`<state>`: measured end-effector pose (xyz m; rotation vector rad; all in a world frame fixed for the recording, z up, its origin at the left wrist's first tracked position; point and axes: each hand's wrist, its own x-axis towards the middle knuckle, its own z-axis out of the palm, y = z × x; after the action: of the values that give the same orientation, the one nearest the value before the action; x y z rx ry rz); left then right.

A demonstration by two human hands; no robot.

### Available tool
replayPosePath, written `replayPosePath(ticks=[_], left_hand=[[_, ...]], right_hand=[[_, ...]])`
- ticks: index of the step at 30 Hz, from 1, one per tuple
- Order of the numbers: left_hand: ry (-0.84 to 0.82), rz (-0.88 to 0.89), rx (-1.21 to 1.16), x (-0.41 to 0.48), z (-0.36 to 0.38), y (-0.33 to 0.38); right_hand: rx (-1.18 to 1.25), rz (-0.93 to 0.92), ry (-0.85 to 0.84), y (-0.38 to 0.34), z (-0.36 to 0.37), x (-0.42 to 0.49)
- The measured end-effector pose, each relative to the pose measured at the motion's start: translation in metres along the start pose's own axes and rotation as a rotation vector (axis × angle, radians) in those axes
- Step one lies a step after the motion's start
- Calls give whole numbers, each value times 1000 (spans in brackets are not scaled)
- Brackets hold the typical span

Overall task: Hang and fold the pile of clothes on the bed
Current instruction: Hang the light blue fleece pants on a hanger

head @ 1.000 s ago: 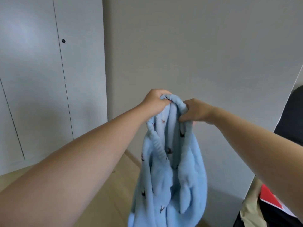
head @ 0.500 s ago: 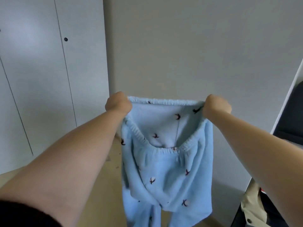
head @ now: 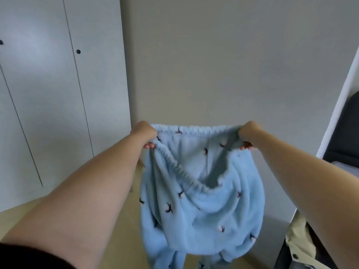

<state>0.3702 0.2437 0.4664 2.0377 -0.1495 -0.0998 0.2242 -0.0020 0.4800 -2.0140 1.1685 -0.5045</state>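
A pair of light blue fleece trousers (head: 202, 206) with small dark bird motifs hangs in the air in front of me, held by the elastic waistband. My left hand (head: 144, 133) grips the waistband's left end. My right hand (head: 247, 134) grips its right end. The far edge of the waistband is stretched straight between my hands, and the near edge sags in a loop. The legs hang down out of the frame at the bottom.
White wardrobe doors (head: 58, 94) with small dark knobs stand at the left, a plain wall (head: 223, 65) ahead. Pale wooden floor (head: 120, 230) lies below. At the right edge are a white frame (head: 338, 121), a dark item (head: 345, 144) and a beige garment (head: 303, 241).
My hands started together with the waistband bunched, then moved apart and spread it wide. Since half a second ago they have dropped slightly and the cloth billows.
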Motion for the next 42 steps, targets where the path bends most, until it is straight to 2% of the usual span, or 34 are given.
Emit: replayPosePath(ticks=[2, 4, 7, 10, 13, 16, 24, 28, 31, 33, 35, 40, 42], left_hand=[[-7, -7, -118, -2, 4, 9], [-54, -27, -349, -9, 9, 19], [-190, 64, -526, -23, 22, 42], [-223, 109, -642, -39, 30, 69], [-284, 167, -645, -64, 35, 95], [-326, 286, -672, -93, 43, 123], [-477, 595, -994, -190, 56, 222], [-587, 630, -1123, -238, 67, 258], [-640, 591, -1113, -267, 89, 253], [-636, 520, -1028, -277, 112, 234], [-619, 426, -909, -280, 145, 204], [-669, 135, -621, -286, 255, 88], [-736, 49, -518, -296, 296, 34]], right_hand=[[-13, -88, 96, -3, -7, 0], [95, -137, 183, -5, -9, -2], [247, -157, 163, -12, -17, -8], [230, -268, 226, -20, -39, -14], [181, -363, 334, -17, -73, -25], [270, -408, 457, -10, -113, -41], [348, -546, 921, 9, -247, -114], [304, -629, 1174, 29, -297, -150], [203, -635, 1264, 61, -316, -158], [94, -592, 1266, 89, -319, -155], [-18, -518, 1186, 128, -312, -145], [-112, -222, 836, 265, -245, -118], [-133, -99, 682, 328, -209, -112]])
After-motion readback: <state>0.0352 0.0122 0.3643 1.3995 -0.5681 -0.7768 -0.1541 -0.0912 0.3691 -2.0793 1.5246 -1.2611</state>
